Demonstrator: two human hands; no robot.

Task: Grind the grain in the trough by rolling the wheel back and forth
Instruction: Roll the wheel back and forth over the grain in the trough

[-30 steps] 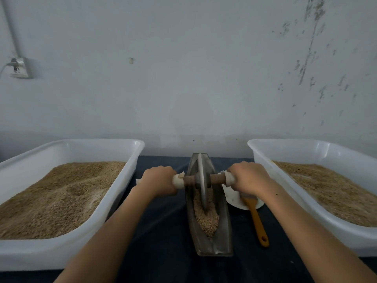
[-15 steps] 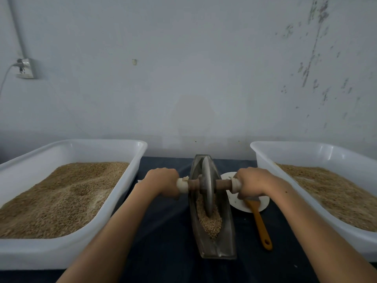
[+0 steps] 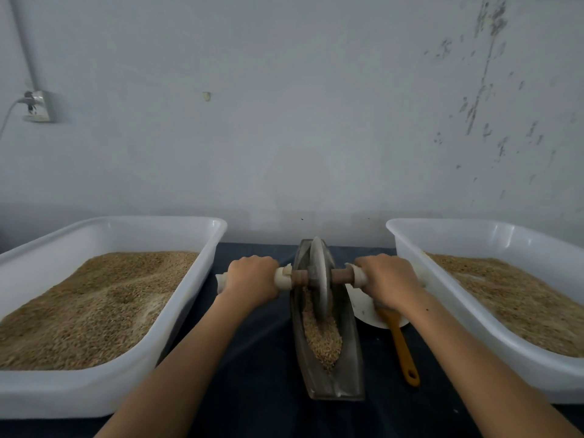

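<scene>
Two white tubs flank the work area on a dark cloth (image 3: 252, 368): left tub (image 3: 132, 384) and right tub (image 3: 474, 248), both holding tan grain, well apart from each other. Grey wall (image 3: 284, 121) behind, socket (image 3: 38, 105) at its upper left.
Trough (image 3: 350, 374) sits between the tubs, long axis running away from the person, near end closest to camera. Grain (image 3: 322, 339) fills its near half.
Wheel (image 3: 319, 279) stands upright on edge in the trough's far half, rim down in the grain. Axle (image 3: 339, 275) runs crosswise through it, white-wrapped at both ends.
Left hand (image 3: 251, 279) is clenched around the left axle end; right hand (image 3: 388, 279) is clenched around the right end. Knuckles up on both.
White plate (image 3: 363, 306) just right of the trough, partly under the right hand. Orange-handled brush (image 3: 403, 346) lies with its head on the plate, handle pointing toward the camera.
</scene>
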